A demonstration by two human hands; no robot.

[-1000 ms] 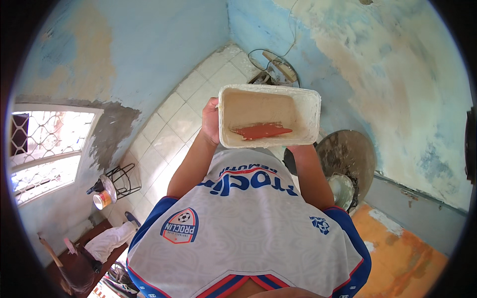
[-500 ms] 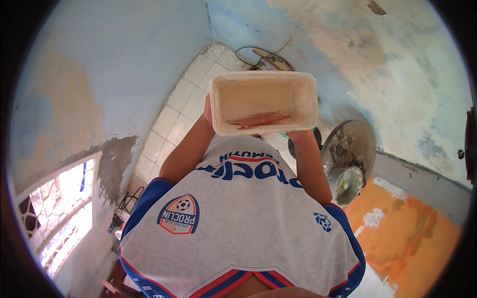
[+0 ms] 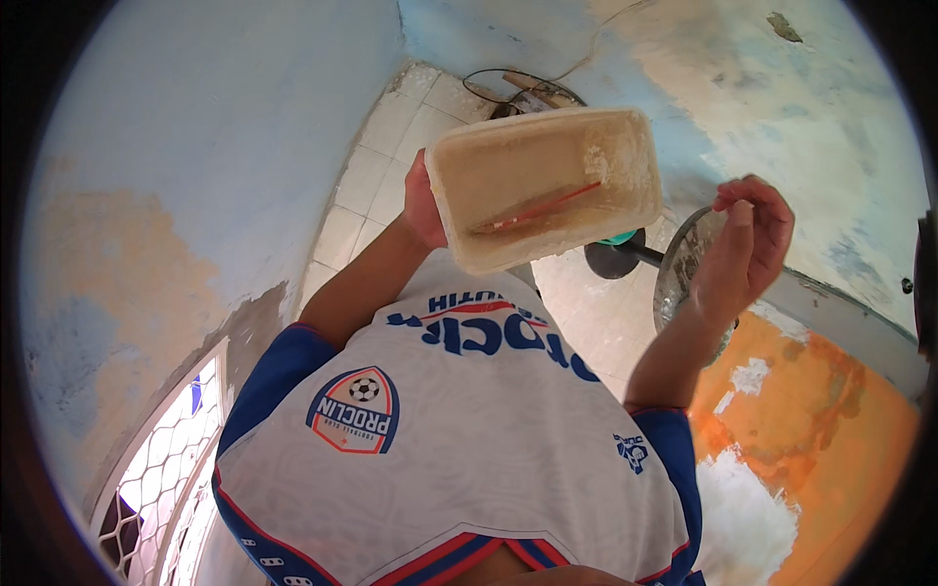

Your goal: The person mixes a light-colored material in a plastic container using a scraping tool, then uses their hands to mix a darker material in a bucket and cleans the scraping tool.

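A rectangular plastic tub (image 3: 547, 161), whitish with smeared, stained walls, is held up in front of my chest, tilted so that its inside shows. My left hand (image 3: 422, 205) grips it by the left end, with some fingers hidden behind the wall. Inside lies a thin red strip or stick (image 3: 547, 205), slanting along the lower side; its kind is unclear. Off to the right of the tub, my right hand (image 3: 750, 239) is raised with fingers loosely bent and nothing visible in it.
Behind my right forearm stands a round, dirty metal disc (image 3: 679, 264). A dark round object (image 3: 614, 259) with green on it is under the tub. Beyond lie a black cable loop (image 3: 479, 88) and boards on floor tiles (image 3: 376, 146). Patchy blue walls (image 3: 225, 117) stand around.
My right hand has let go of the tub and moved right and up. The tub has shifted slightly right and up, its right end now higher, with my left hand still on it.
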